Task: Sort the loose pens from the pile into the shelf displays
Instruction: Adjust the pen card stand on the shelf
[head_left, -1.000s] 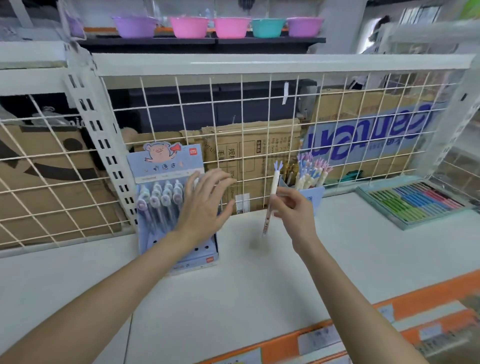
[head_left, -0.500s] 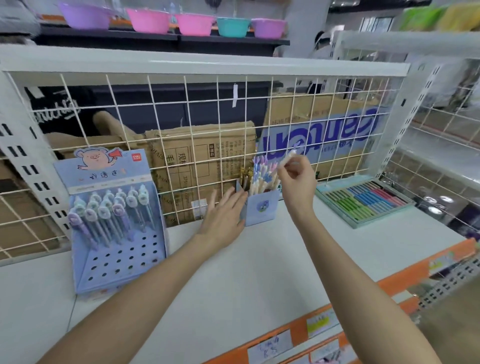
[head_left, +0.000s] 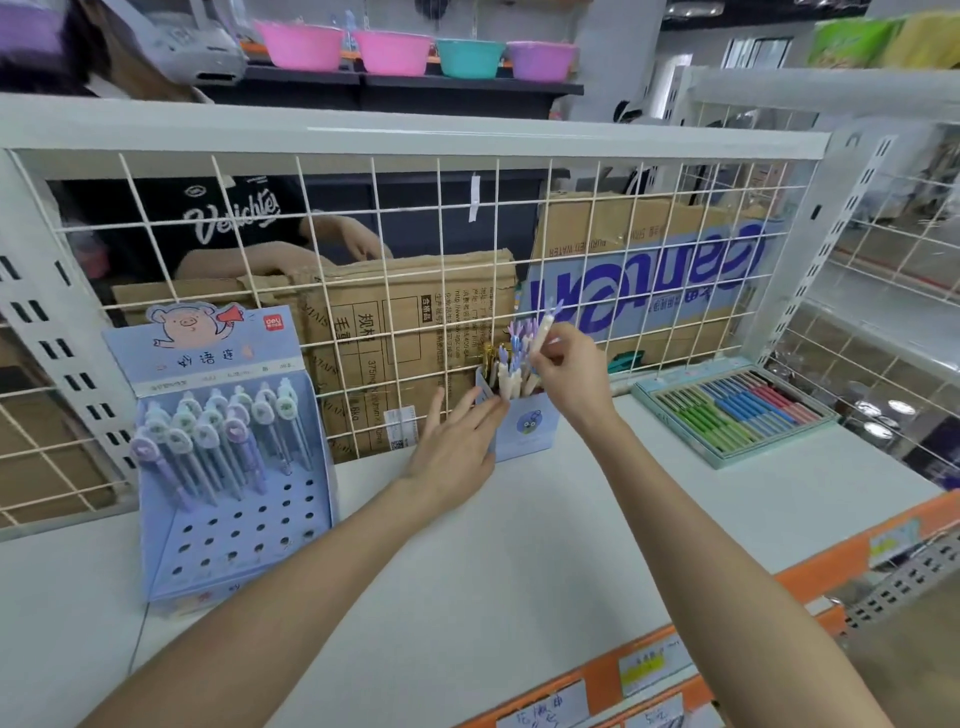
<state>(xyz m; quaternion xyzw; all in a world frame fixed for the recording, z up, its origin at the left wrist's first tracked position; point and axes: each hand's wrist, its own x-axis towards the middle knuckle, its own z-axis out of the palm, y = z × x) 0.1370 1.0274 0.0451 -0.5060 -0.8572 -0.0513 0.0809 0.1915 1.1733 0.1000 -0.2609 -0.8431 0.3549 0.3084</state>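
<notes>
The right hand (head_left: 569, 371) is pinched shut on a slim cream-barrelled pen with a lilac winged cap (head_left: 544, 325), holding it tilted over the mouth of the small pale-blue card pen box (head_left: 527, 428), its lower end hidden behind the fingers. The left hand (head_left: 454, 447) lies open, fingers spread, resting against the box's left side to steady it

The box looks light and already crowded with upright pens (head_left: 511, 364) of the same sort, so the likeliest slip is the incoming tip catching on a neighbour's cap and pushing the bundle aside, or tipping the box backward against the white wire grid panel (head_left: 374, 249) if the left hand gives way. A loose pinch could also drop the pen onto the white shelf board (head_left: 519, 545), where it might roll toward the orange price rail (head_left: 831, 566)

Farther out, the tall blue card display with a pig cartoon header (head_left: 223, 415) stands well apart on the left, its upper rows filled with lilac-capped pens and the lower holes bare. A flat teal tray of coloured pens (head_left: 732, 410) sits near on the right. Neither crowds the reach; only the packed caps stand in the way
</notes>
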